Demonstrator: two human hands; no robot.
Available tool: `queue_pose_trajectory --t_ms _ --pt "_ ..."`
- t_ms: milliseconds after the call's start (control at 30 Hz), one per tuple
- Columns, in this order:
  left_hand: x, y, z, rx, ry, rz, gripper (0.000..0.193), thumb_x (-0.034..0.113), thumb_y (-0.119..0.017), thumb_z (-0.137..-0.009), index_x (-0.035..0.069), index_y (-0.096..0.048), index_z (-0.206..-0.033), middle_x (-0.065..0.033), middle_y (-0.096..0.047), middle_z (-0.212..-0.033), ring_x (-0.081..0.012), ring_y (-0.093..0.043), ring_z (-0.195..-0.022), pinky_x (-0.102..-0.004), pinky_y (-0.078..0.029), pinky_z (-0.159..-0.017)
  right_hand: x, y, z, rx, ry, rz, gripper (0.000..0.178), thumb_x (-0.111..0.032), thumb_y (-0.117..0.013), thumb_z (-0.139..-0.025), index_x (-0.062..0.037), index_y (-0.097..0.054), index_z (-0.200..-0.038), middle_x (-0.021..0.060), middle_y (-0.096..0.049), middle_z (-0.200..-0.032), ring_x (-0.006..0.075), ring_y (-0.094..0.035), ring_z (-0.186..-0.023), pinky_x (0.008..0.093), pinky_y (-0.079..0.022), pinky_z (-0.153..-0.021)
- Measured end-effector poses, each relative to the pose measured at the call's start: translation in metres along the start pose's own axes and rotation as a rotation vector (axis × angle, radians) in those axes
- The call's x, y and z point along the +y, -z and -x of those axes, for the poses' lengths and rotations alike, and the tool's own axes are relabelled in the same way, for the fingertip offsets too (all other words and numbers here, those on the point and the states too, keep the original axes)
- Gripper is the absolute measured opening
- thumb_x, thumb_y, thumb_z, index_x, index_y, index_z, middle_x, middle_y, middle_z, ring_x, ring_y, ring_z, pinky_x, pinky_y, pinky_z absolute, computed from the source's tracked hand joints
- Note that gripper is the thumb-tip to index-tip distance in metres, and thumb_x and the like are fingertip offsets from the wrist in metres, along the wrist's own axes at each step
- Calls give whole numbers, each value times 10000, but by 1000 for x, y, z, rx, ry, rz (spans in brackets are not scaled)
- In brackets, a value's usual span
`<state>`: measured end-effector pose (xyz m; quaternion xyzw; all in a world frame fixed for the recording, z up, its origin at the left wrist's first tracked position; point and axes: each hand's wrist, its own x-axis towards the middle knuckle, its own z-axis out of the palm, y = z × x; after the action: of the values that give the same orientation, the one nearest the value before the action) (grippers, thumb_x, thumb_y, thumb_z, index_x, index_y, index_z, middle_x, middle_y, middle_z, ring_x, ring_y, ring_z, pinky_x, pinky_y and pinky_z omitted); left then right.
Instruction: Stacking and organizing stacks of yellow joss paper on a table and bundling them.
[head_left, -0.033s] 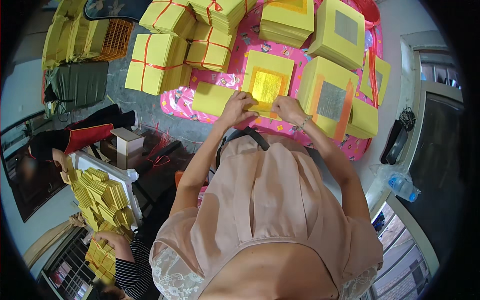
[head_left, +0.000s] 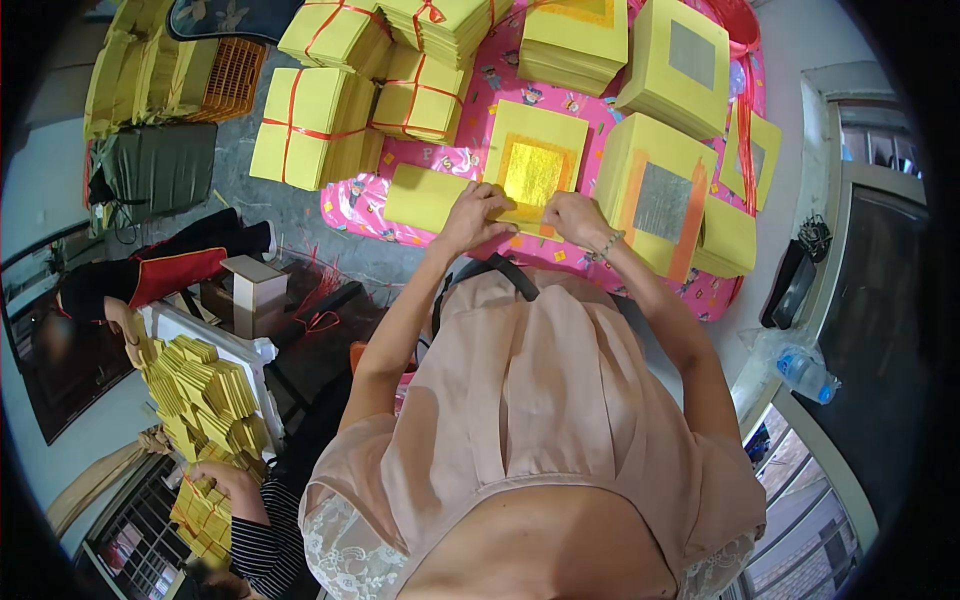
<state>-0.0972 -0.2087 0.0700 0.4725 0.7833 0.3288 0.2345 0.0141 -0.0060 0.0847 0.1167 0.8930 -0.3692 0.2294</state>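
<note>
Pink and patterned, the desk (head_left: 350, 207) stood before you. Your left hand (head_left: 478, 215) lay with curled fingers at the lower left of the gold-squared paper (head_left: 536, 165), and your right hand (head_left: 577, 217) was bunched at its lower right corner; I could not tell whether either one gripped it. That paper sat between a plain yellow sheet (head_left: 425, 196) on your left and a silver-squared stack (head_left: 655, 195) on your right. Red-tied bundles (head_left: 310, 130) stood farther left.
</note>
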Motion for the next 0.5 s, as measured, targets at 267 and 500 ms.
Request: queue_pose_trajectory --t_ms 267,500 --pt "-3 -1 -10 51 3 51 235 299 -731 -741 72 -699 -790 -81 -615 -812 -262 -547 -866 -370 -439 -794 0 -8 14 121 210 39 209 -189 -624 -823 -18 -574 -932 143 -560 -870 345 -591 -850 420 -477 -724" --pt "17 9 -15 -16 26 -165 287 274 -660 -802 85 -643 -1017 -107 -604 -969 -289 -545 -926 -419 -404 -859 -15 -4 10 138 105 182 226 -158 -563 -865 8 -501 -1005 201 -564 -933 394 -603 -845 477 -501 -688"
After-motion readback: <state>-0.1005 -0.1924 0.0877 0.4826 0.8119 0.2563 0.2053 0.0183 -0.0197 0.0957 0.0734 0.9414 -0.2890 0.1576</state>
